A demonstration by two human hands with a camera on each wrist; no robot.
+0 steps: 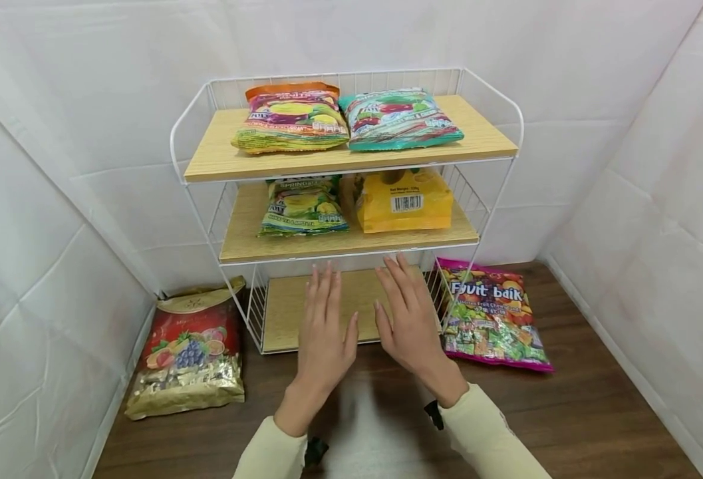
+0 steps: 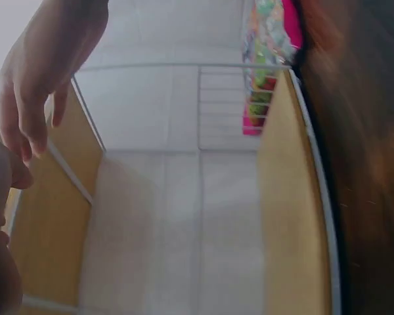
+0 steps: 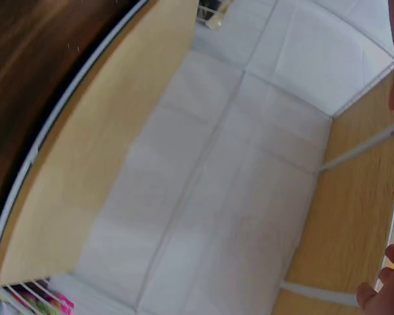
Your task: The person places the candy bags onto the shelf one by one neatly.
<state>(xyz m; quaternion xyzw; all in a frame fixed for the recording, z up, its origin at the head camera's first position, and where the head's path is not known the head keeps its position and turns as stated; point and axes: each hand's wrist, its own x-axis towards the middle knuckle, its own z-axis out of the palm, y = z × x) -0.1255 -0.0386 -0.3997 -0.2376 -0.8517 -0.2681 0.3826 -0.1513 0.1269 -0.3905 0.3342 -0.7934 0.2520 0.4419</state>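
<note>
Both hands are held up in front of the three-tier rack (image 1: pixel 351 254), fingers extended and nothing in them. My left hand (image 1: pixel 325 329) overlaps the bottom shelf (image 1: pixel 363 299) in the head view; my right hand (image 1: pixel 411 316) is beside it, its fingertips near the middle shelf's front edge. On the middle shelf are a green candy bag (image 1: pixel 303 206) and a yellow bag (image 1: pixel 408 199) with a barcode facing out. The top shelf carries an orange-and-yellow candy bag (image 1: pixel 294 120) and a teal candy bag (image 1: pixel 399 120). Bare board of the bottom shelf (image 2: pixel 289 197) shows in the left wrist view.
A red and gold candy bag (image 1: pixel 192 352) lies on the dark wood table (image 1: pixel 596 412) left of the rack. To the right, a pink-edged Fruit baik bag (image 1: pixel 495 313) leans by the rack's side. White cloth walls (image 1: pixel 644 199) enclose the space.
</note>
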